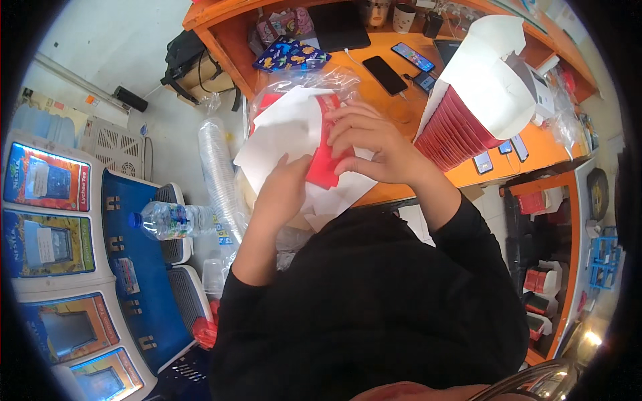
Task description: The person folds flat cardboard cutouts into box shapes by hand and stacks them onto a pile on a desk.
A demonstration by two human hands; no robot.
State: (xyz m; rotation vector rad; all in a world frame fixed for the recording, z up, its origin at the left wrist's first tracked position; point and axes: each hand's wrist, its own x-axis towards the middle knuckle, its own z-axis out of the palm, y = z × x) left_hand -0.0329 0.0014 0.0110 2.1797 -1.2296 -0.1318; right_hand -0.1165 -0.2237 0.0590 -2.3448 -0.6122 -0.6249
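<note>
A red-and-white paperboard carton [294, 127], partly folded, is between my hands in front of my body. My left hand [283, 190] grips its near white side, with the thumb pointing up and most fingers hidden behind the board. Over the red panel on the right curls my right hand [371, 139], its thumb and fingers on either side of the edge. More flat white board [338, 204] lies beneath, next to clear plastic wrapping [314, 78]. To the right, a tall stack of nested red-and-white cartons [461, 127] leans on the orange desk.
On the orange desk [361, 63] lie a black phone [384, 75], a lit phone [412, 57] and cables. Left of my arms are a long sleeve of clear cups [219, 174], a plastic bottle [170, 220] and a drink dispenser [53, 247]. Filled shelves [542, 267] stand at right.
</note>
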